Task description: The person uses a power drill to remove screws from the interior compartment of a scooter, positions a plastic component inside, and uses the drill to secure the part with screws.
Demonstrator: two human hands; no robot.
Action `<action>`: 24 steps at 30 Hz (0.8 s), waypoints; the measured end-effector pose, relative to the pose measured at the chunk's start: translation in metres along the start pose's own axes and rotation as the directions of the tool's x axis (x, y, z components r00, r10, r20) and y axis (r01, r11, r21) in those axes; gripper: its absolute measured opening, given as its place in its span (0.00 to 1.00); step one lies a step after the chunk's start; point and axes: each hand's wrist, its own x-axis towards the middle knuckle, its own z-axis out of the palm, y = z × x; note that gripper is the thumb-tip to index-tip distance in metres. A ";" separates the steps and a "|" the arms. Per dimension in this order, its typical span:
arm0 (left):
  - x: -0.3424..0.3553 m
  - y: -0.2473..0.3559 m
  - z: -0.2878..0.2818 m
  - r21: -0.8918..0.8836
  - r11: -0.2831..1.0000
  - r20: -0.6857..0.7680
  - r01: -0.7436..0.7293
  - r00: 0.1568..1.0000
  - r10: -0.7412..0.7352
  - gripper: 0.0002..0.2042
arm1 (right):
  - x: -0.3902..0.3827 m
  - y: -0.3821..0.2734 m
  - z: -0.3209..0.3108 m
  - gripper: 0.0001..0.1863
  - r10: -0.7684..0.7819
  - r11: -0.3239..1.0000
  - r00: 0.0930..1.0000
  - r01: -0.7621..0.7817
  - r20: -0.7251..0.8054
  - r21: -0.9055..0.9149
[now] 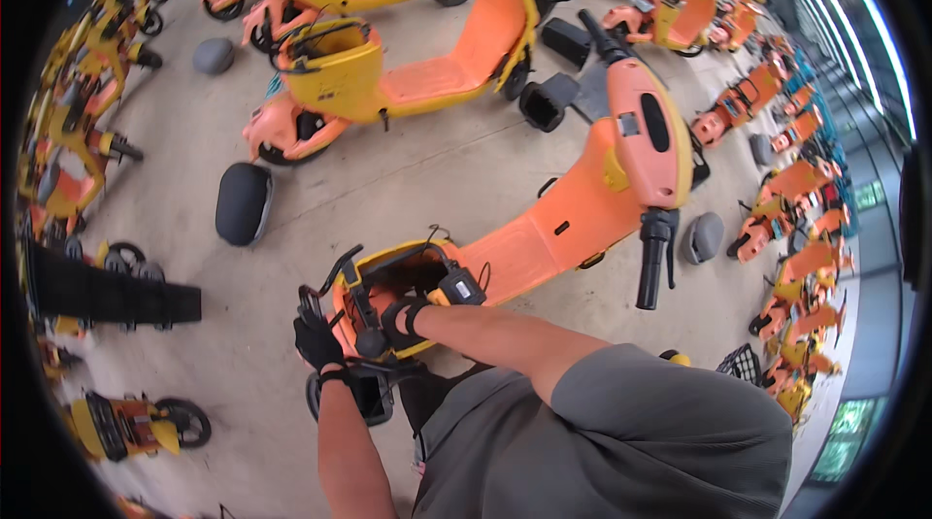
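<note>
1. My gloved left hand (316, 340) is at the rear of the orange-and-yellow scooter (549, 235); I cannot tell whether its fingers grip;
2. My gloved right hand (397, 322) reaches into the open compartment (408, 276); its fingers are hidden, their state unclear;
3. The scooter stands before me, handlebar (653, 262) rightward.

Grey short-sleeved shirt (621, 432), black gloves (316, 342), black wristbands (335, 376).

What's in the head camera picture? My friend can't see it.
A black-gloved left hand and partly hidden right hand are at the open rear compartment of an orange and yellow scooter. More such scooters stand around on the grey floor.
</note>
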 end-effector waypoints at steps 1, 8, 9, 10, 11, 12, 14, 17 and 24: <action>0.001 0.003 0.005 0.005 1.000 -0.092 -0.018 0.996 0.018 0.24 | -0.004 0.002 -0.001 0.20 -0.010 1.000 1.000 0.010 0.024 -0.012; 0.015 0.048 -0.042 -0.303 0.923 0.039 0.239 0.970 -0.238 0.18 | -0.002 -0.002 -0.042 0.24 0.024 0.984 0.930 0.042 0.366 -0.171; 0.020 0.052 -0.044 -0.326 0.884 0.078 0.335 0.941 -0.328 0.19 | 0.002 0.006 -0.038 0.25 0.012 0.989 0.933 0.043 0.360 -0.144; 0.022 0.051 -0.045 -0.346 0.837 0.109 0.424 0.904 -0.413 0.19 | 0.008 0.010 -0.032 0.25 -0.001 0.992 0.937 0.046 0.348 -0.120; 0.019 0.047 -0.046 -0.337 0.824 0.114 0.456 0.888 -0.445 0.19 | 0.011 0.013 -0.025 0.25 -0.017 0.990 0.926 0.069 0.376 -0.123; 0.017 0.046 -0.044 -0.372 0.809 0.108 0.455 0.887 -0.449 0.20 | 0.013 0.015 -0.020 0.24 -0.023 0.989 0.932 0.075 0.363 -0.129; 0.020 0.046 -0.041 -0.411 0.782 0.104 0.468 0.877 -0.470 0.21 | 0.018 0.023 -0.018 0.23 -0.031 0.985 0.931 0.090 0.363 -0.145; 0.017 0.040 -0.040 -0.455 0.745 0.175 0.488 0.869 -0.462 0.22 | 0.010 0.006 -0.037 0.19 -0.052 0.990 0.924 0.098 0.380 -0.103; 0.007 0.038 -0.044 -0.307 0.907 0.181 0.290 0.953 -0.243 0.14 | 0.008 -0.005 -0.038 0.26 -0.010 0.980 0.862 0.109 0.507 -0.166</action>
